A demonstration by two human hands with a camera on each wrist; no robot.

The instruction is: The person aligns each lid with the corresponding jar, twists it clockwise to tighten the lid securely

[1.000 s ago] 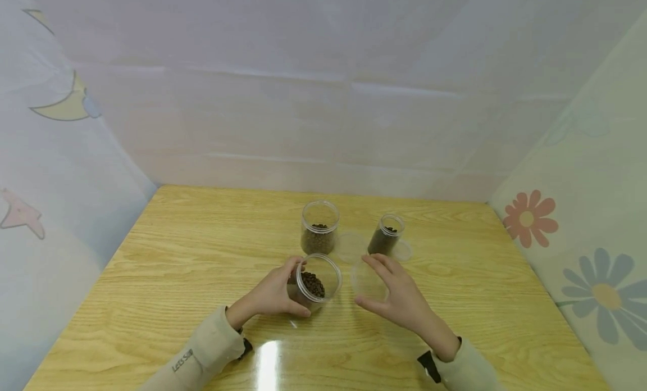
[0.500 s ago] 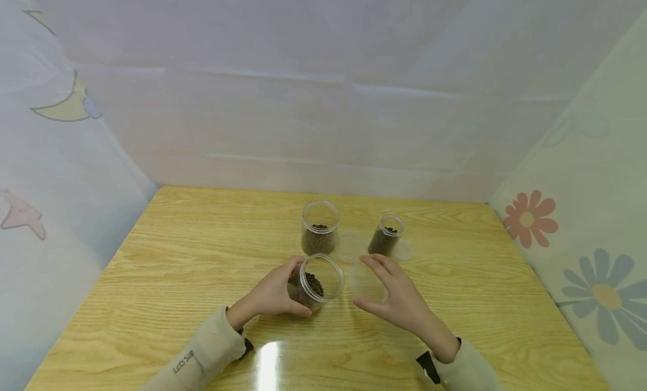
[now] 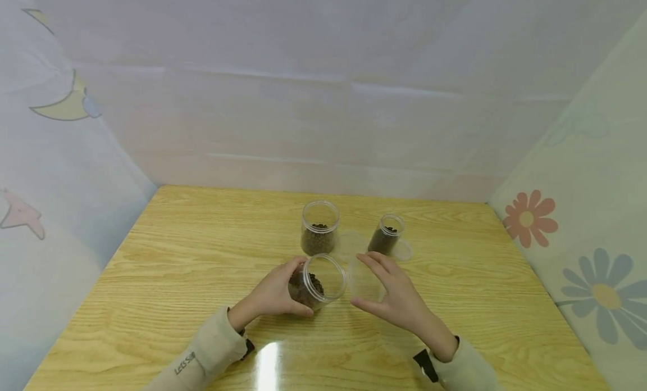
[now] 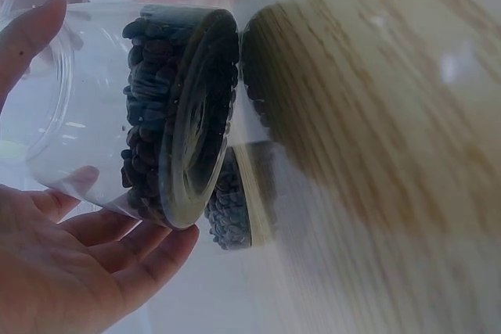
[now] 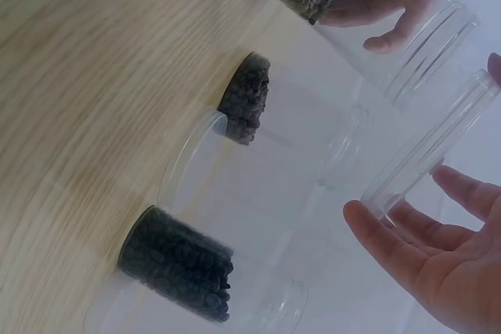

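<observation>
My left hand (image 3: 275, 290) grips a wide clear jar (image 3: 309, 295) partly filled with dark coffee beans. The jar leans over, its uncovered mouth facing right; in the left wrist view its base (image 4: 200, 127) is tilted against the table. My right hand (image 3: 399, 295) holds a clear round lid (image 3: 365, 281) by its edge between thumb and fingers. That lid stands on edge, facing the jar's mouth with a small gap between, as the right wrist view shows for the lid (image 5: 430, 142) too.
Behind stands a second wide jar (image 3: 319, 239) of beans, uncovered. A narrow jar (image 3: 384, 240) of beans stands to its right. Two clear lids lie near them, a larger lid (image 3: 349, 246) and a smaller lid (image 3: 403, 250). The wooden table (image 3: 202, 239) meets fabric walls.
The held jar has tipped further to the right, and its beans have shifted with it. My right hand has brought the lid slightly left, closer to the jar's mouth.
</observation>
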